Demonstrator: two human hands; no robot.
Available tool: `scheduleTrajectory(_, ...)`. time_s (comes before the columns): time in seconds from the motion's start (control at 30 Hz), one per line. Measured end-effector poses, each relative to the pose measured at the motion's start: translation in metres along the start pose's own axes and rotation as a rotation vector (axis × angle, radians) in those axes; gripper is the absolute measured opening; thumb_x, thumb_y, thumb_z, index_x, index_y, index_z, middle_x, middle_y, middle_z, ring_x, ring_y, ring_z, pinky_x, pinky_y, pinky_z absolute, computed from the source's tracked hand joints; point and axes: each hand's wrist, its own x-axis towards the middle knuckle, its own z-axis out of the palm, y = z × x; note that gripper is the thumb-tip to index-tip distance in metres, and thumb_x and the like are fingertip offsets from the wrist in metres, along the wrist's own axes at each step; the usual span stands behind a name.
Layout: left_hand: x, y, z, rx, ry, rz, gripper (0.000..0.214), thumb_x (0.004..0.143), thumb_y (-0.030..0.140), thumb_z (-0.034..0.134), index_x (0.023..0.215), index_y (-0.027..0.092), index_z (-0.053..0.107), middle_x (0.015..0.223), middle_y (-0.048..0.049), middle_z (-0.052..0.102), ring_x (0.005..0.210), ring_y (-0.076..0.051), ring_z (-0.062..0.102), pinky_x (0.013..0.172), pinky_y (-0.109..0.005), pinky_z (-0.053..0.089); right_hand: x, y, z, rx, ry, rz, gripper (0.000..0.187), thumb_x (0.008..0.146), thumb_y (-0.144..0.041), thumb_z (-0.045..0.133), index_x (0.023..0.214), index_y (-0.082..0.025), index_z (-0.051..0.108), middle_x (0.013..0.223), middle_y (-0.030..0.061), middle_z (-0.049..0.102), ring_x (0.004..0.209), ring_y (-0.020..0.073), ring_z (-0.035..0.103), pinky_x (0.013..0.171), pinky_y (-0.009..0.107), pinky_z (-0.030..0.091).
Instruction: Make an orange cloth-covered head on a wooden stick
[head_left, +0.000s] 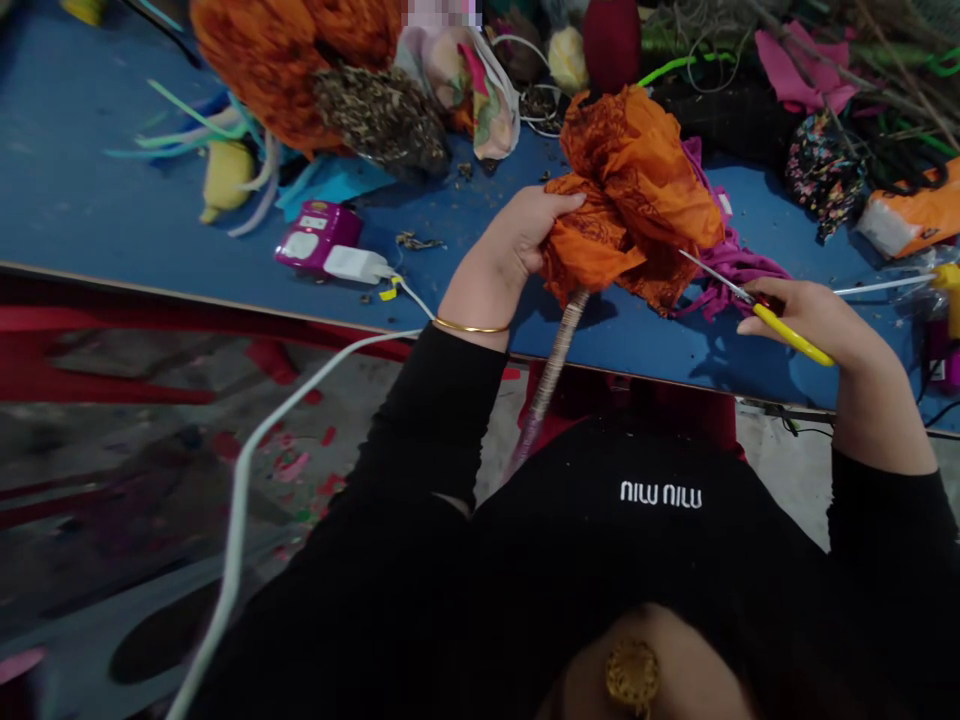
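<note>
Gripping the orange flower (630, 190) by the left side of its crumpled bloom, the left hand (536, 225) has its thumb on the folds, while most of its fingers are hidden behind them; the bloom is above the near edge of the blue table (90, 180), and its wrapped stem (555, 355) slants near and slightly left past that edge, purple lower down, its end lost to view at the black top (600, 540). The right hand (806, 315) is closed around yellow-handled scissors (787, 332), whose long axis runs from near right to far left, tip towards the bloom's right part; whether it touches the cloth is hard to tell, and fingers cover part of the handles. Purple strips (742, 275) lie just beyond the blades, partly hidden by the bloom
</note>
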Motion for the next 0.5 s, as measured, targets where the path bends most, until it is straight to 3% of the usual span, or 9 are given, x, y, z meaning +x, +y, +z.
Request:
scheduleTrajectory(0.1,-0.007,-0.004,0.001,-0.001,-0.062,0.020,0.010,0.088,0.014,0.073,0.097,0.012,0.072,0.088,-0.0060,0.077,0.091,-0.022,0.074,0.104,-0.043,0.057,0.002,-0.012,0.003,0.349,-0.087,-0.124,0.069,0.077,-0.085,0.065,0.106,-0.022,0.067,0.077,0.0008,0.059,0.065,0.0163,0.054,0.059,0.028,0.043)
scheduleTrajectory(0.2,-0.012,-0.006,0.004,0.073,-0.086,0.016,0.028,0.073,0.003,0.079,0.097,0.014,0.073,0.088,-0.0030,0.077,0.093,-0.022,0.074,0.105,-0.044,0.056,0.012,-0.036,0.013,0.557,-0.188,-0.168,0.064,0.082,-0.082,0.063,0.101,-0.022,0.061,0.077,-0.0003,0.056,0.061,0.0129,0.054,0.054,0.026,0.044)
scheduleTrajectory(0.3,-0.011,-0.001,0.004,0.105,-0.037,-0.021,0.025,0.074,0.001,0.075,0.093,0.016,0.073,0.082,-0.0024,0.076,0.105,-0.026,0.072,0.111,-0.046,0.052,0.027,-0.055,0.021,0.587,-0.239,-0.148,0.056,0.086,-0.076,0.066,0.093,-0.022,0.057,0.075,-0.0007,0.056,0.059,0.0110,0.054,0.049,0.023,0.042)
scheduleTrajectory(0.5,-0.006,0.013,-0.007,0.072,0.001,-0.078,0.012,0.084,0.005,0.069,0.086,0.016,0.072,0.084,-0.0047,0.077,0.114,-0.028,0.070,0.112,-0.044,0.052,0.050,-0.058,0.012,0.595,-0.144,0.032,0.046,0.093,-0.066,0.065,0.088,-0.022,0.056,0.070,-0.0021,0.054,0.052,0.0092,0.051,0.044,0.023,0.040)
